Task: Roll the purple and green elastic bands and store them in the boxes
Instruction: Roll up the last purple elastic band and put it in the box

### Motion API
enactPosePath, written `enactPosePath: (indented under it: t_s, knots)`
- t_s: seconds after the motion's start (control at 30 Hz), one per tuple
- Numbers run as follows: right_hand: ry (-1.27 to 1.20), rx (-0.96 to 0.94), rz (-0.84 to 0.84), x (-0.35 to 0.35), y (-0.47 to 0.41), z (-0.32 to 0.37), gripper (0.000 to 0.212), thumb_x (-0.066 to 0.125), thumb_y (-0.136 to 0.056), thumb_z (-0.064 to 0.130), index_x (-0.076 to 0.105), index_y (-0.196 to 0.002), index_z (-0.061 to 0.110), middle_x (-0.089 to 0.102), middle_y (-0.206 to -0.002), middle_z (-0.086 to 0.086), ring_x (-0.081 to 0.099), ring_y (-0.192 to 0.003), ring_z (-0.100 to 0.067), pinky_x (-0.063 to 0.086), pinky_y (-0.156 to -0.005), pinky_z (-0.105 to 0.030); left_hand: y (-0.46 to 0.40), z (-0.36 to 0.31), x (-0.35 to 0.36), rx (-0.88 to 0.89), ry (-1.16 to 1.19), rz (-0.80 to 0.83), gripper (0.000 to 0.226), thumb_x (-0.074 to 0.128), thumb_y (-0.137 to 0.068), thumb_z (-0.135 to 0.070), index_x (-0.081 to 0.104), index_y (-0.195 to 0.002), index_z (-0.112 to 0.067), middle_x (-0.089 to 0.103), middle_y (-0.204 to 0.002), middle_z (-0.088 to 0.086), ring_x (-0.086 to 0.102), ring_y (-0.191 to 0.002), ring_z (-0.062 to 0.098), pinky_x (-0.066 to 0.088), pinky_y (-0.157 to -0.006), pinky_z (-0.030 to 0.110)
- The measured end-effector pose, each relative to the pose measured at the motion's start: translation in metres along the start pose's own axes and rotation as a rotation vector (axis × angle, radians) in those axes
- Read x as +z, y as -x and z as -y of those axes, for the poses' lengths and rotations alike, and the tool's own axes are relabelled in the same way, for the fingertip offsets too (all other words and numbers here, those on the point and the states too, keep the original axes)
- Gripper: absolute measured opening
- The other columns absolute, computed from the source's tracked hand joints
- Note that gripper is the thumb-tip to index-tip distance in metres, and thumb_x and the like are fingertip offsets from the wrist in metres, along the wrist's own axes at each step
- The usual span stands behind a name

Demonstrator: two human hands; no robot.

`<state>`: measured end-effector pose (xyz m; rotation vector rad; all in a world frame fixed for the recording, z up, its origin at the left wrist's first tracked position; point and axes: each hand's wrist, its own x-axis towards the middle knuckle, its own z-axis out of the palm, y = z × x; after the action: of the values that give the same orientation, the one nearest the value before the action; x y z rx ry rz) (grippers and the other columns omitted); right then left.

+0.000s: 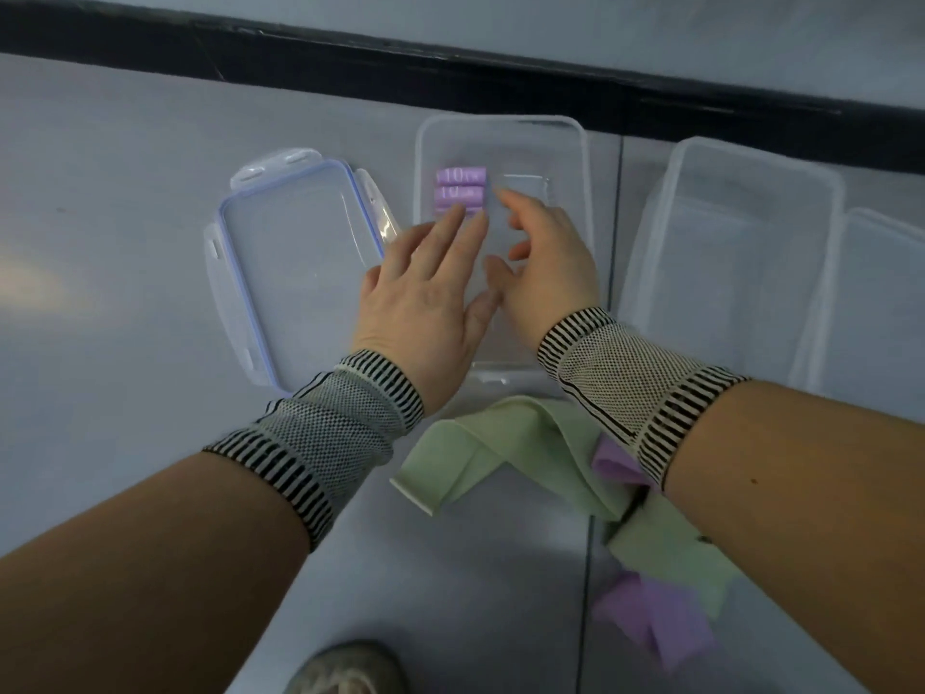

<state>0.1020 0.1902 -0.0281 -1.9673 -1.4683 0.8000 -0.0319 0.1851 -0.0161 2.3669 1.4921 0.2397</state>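
A clear plastic box [575,142] stands in the middle of the table with rolled purple bands [459,185] stacked at its far left. My left hand [425,288] reaches over the box's left wall, its straight fingertips touching the nearest purple roll. Inside the same box, my right hand [543,263] hovers with loosely spread fingers and holds nothing. Unrolled green bands [505,453] and purple bands [650,613] lie in a loose heap near the table's front, partly under my right forearm.
A clear lid with a blue seal [295,263] lies left of the box. A second clear box [726,263] stands to the right, with another clear container [881,303] at the right edge. A black strip [450,67] runs along the table's far side. A shoe [345,668] shows at the bottom.
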Motion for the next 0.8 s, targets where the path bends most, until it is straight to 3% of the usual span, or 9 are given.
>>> enactPosePath:
  t_s: [0.2,0.4,0.5,0.63,0.8]
  knots:
    - [0.025,-0.031,-0.085,-0.046,0.077,-0.019,0.049,0.055,-0.088,0.008,0.050,-0.133,0.025,0.052,-0.116,0.003,0.057,-0.081,-0.007,0.049,-0.086,-0.024,0.059,-0.036,0.002,0.023,-0.004,0.059,0.071,0.022,-0.085,-0.055,0.022,-0.148,-0.022,0.021,-0.156,-0.003,0.022,-0.139,0.024,0.028,-0.104,0.049]
    - [0.100,0.075,-0.071,-0.108,0.165,-0.043,0.045,0.060,-0.085,0.012,0.055,-0.128,0.023,0.055,-0.117,-0.002,0.061,-0.090,-0.016,0.051,-0.089,-0.037,0.119,-0.075,0.005,0.104,-0.060,0.230,0.065,0.044,-0.092,-0.044,0.018,-0.149,-0.025,0.009,-0.158,-0.004,0.010,-0.144,0.022,0.019,-0.110,0.046]
    - [0.219,0.130,-0.018,-0.126,0.203,-0.061,0.039,0.063,-0.085,0.018,0.059,-0.124,0.020,0.058,-0.116,-0.005,0.060,-0.099,-0.022,0.046,-0.094,-0.035,0.144,-0.094,0.013,0.133,-0.100,0.257,0.063,0.048,-0.091,-0.041,0.021,-0.147,-0.028,0.008,-0.158,-0.005,0.007,-0.144,0.021,0.020,-0.110,0.046]
    - [0.272,0.207,-0.039,-0.121,0.229,-0.088,0.028,0.062,-0.087,0.023,0.063,-0.115,0.017,0.060,-0.112,-0.006,0.059,-0.097,-0.023,0.039,-0.085,-0.024,0.162,-0.106,0.027,0.087,-0.088,0.293,0.061,0.051,-0.090,-0.035,0.026,-0.145,-0.031,0.012,-0.157,-0.007,0.010,-0.143,0.020,0.024,-0.110,0.047]
    - [0.280,0.215,-0.053,-0.093,0.204,-0.102,0.028,0.056,-0.090,0.038,0.066,-0.107,0.018,0.064,-0.106,-0.004,0.055,-0.099,-0.024,0.038,-0.083,-0.028,0.143,-0.105,0.043,0.046,-0.083,0.296,0.057,0.050,-0.090,-0.031,0.030,-0.143,-0.031,0.017,-0.156,-0.007,0.013,-0.141,0.020,0.026,-0.110,0.047]
